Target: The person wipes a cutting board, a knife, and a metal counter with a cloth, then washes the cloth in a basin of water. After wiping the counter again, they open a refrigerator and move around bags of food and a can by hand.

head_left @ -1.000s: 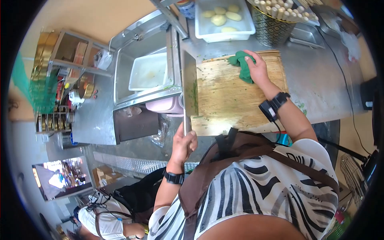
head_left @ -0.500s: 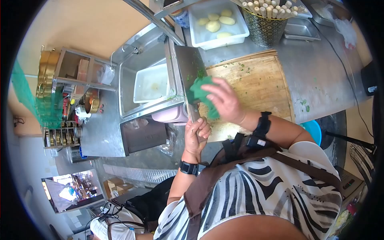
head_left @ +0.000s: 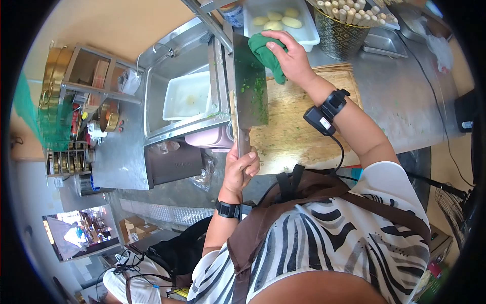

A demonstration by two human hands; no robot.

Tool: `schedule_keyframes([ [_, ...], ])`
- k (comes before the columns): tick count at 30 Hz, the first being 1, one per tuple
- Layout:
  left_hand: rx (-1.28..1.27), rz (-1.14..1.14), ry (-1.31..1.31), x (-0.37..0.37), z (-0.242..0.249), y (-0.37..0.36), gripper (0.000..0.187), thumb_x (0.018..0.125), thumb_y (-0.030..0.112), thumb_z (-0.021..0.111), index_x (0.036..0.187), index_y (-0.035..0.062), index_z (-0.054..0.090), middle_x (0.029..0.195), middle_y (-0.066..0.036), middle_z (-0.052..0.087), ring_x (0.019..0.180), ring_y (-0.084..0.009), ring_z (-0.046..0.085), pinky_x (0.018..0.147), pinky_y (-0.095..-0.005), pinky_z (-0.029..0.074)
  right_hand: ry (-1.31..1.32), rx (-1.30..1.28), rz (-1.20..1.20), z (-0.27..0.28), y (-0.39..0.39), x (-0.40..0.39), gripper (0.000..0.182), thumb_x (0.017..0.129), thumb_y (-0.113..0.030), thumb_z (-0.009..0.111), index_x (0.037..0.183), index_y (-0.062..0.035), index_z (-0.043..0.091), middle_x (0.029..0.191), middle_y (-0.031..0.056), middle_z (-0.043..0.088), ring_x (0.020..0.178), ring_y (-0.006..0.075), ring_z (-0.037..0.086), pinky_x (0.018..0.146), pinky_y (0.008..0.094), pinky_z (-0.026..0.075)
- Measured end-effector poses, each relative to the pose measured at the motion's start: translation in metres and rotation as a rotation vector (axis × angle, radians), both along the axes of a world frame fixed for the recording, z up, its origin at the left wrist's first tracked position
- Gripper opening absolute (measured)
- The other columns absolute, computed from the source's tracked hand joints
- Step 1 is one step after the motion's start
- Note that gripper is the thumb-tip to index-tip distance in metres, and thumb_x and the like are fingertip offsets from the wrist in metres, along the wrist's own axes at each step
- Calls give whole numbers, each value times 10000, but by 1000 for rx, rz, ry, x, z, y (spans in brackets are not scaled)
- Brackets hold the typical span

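On the steel desk (head_left: 405, 109) lies a wooden cutting board (head_left: 304, 126), a sink (head_left: 172, 76) just beside it. Over the board's left edge stands a broad cleaver (head_left: 249, 86) — blade flecked with chopped greens — its handle gripped in the closed left hand (head_left: 242, 169). The right hand (head_left: 289, 58) presses a green cloth (head_left: 266, 53) against the blade's far end, fingers curled around it.
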State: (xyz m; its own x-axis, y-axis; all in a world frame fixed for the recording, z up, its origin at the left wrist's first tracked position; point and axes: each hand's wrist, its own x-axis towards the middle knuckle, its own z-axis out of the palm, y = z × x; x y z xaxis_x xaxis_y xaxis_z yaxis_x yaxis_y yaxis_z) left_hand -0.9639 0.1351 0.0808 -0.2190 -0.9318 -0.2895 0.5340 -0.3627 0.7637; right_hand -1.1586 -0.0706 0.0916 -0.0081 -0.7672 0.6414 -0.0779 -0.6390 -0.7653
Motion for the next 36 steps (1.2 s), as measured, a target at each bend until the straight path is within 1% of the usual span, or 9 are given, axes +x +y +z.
schedule_keyframes([
  [8,-6,-58,10,10,6,2,629,809,-18,501,1389,83,282,605,22,375,419,-48,328,402,-200,311,221,-22,104,-1,-12,34,415,816,-155,626,1211,-83,519,1173,94,489,1158,237,439,994,321,342],
  [16,62,-36,103,13,-6,9,636,810,-16,499,1396,84,274,623,18,381,420,-42,329,387,-196,301,466,47,419,-14,2,33,429,668,24,506,1043,-139,636,1146,95,515,1151,263,454,1003,335,338],
  [20,73,-2,204,14,-10,12,638,807,-6,502,1396,78,271,616,18,378,414,-42,325,379,-195,294,296,102,489,-2,8,17,334,672,23,524,951,-93,666,1083,75,567,1082,228,510,957,304,385],
  [24,79,49,219,14,-9,26,644,798,-1,510,1392,70,273,608,16,374,409,-44,321,375,-195,290,133,90,227,20,10,-17,329,698,29,521,972,-76,671,1074,65,584,1041,176,540,931,271,395],
  [26,54,76,119,10,-8,36,649,790,-4,513,1390,63,274,608,11,382,405,-48,319,371,-198,290,127,79,273,38,21,-23,340,709,28,517,1001,-70,661,1079,64,587,1026,164,546,916,261,402],
  [30,29,215,17,-18,-6,86,637,787,-5,521,1377,52,288,616,3,404,414,-56,331,386,-200,285,23,247,511,43,53,-22,422,766,39,494,1178,-28,553,1196,113,547,1096,174,513,933,273,398],
  [32,79,354,-51,-36,-6,120,617,787,-4,547,1359,48,322,632,-6,426,423,-59,342,394,-206,274,-160,306,630,35,71,-7,463,786,21,477,1249,1,475,1192,121,542,1061,186,534,913,288,425],
  [33,101,408,-59,-43,-6,137,603,789,-8,561,1350,39,343,627,5,435,429,-56,358,401,-203,285,-293,427,679,32,83,3,442,797,19,503,1238,1,481,1088,107,584,943,162,581,812,260,475],
  [36,159,589,-43,-68,-12,196,546,797,-5,574,1312,28,398,622,22,442,437,-50,373,404,-197,287,-330,689,922,6,113,22,425,835,-19,481,1257,13,452,1108,125,576,955,180,587,824,287,487],
])
